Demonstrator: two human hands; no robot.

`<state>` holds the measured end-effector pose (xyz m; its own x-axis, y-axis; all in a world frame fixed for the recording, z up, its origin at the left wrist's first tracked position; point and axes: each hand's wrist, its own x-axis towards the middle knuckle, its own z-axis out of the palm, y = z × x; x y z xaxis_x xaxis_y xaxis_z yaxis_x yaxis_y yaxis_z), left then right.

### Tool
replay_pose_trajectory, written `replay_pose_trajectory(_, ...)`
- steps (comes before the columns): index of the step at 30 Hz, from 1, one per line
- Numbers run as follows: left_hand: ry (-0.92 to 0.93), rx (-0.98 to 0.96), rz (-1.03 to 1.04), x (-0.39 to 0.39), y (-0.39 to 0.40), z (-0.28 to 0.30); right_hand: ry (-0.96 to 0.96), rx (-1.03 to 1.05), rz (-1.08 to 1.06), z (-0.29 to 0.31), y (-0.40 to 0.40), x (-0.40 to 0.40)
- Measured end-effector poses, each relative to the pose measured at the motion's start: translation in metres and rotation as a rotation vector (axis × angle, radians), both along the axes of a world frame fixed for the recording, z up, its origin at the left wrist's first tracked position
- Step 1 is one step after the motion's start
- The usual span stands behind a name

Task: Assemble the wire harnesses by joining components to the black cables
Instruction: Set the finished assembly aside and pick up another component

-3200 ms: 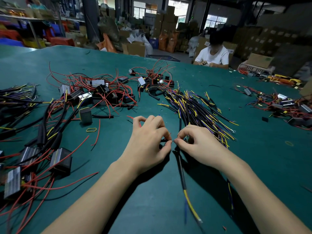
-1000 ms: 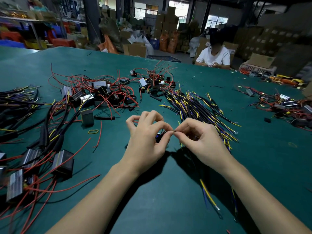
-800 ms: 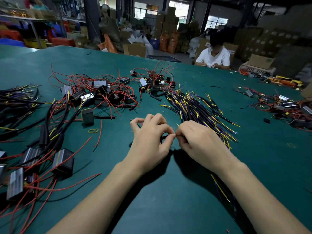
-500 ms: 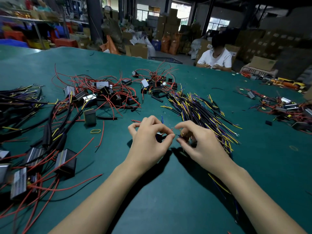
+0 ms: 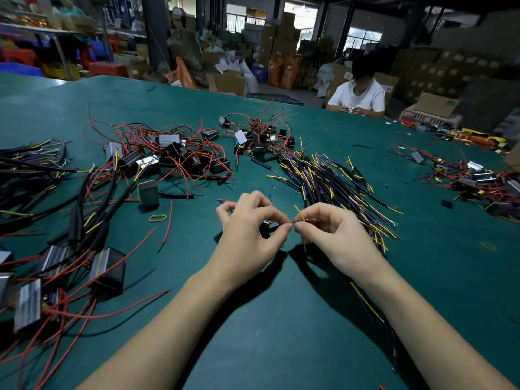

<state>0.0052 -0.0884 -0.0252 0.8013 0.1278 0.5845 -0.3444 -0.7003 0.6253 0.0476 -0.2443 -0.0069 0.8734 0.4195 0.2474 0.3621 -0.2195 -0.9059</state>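
At table centre, the left hand [image 5: 247, 235] curls round a small black component [image 5: 265, 228], thumb and forefinger pinched, while the right hand [image 5: 334, 235] pinches a yellow wire [image 5: 300, 213] of a black cable [image 5: 365, 301] trailing toward 5 o'clock; the tips meet, likely so the two can be joined. Loose cables [image 5: 332, 178] lie heaped at 1 o'clock, red-wired components [image 5: 174, 156] at 11 o'clock, both within reach. No containers show on the table [image 5: 281, 319].

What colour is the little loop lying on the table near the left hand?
The rubber band is yellow, seen best in the head view on the green table.
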Motion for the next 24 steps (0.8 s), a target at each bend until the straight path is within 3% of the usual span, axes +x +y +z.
replay_pose_trajectory(2, 0.021, 0.017, -0.020, -0.0008, 0.0013, 0.0013, -0.115, -0.054, -0.006, 0.0006, 0.0002, -0.0023)
replay_pose_trajectory(6, 0.097, -0.010, -0.034, -0.0019, 0.0036, 0.0055, -0.529, -0.233, -0.039, 0.0011, 0.0000, -0.0038)
replay_pose_trajectory(8, 0.126, -0.044, -0.041, -0.0024, 0.0046, 0.0070, -0.621, -0.250, -0.053, -0.0001, 0.0006, -0.0031)
replay_pose_trajectory(10, 0.125, -0.089, -0.040, -0.0034, 0.0047, 0.0072, -0.549, -0.174, -0.080, -0.0016, 0.0013, -0.0032)
replay_pose_trajectory(13, 0.097, -0.129, -0.008, -0.0040, 0.0032, 0.0062, -0.160, -0.047, -0.105, -0.0006, 0.0013, -0.0025)
replay_pose_trajectory(15, 0.087, -0.136, 0.002, -0.0037, 0.0021, 0.0050, -0.023, -0.004, -0.094, 0.0001, -0.0009, -0.0010)
replay_pose_trajectory(24, -0.035, -0.096, -0.080, -0.0082, -0.0017, 0.0082, 0.063, 0.089, 0.020, 0.0009, -0.0032, -0.0004)
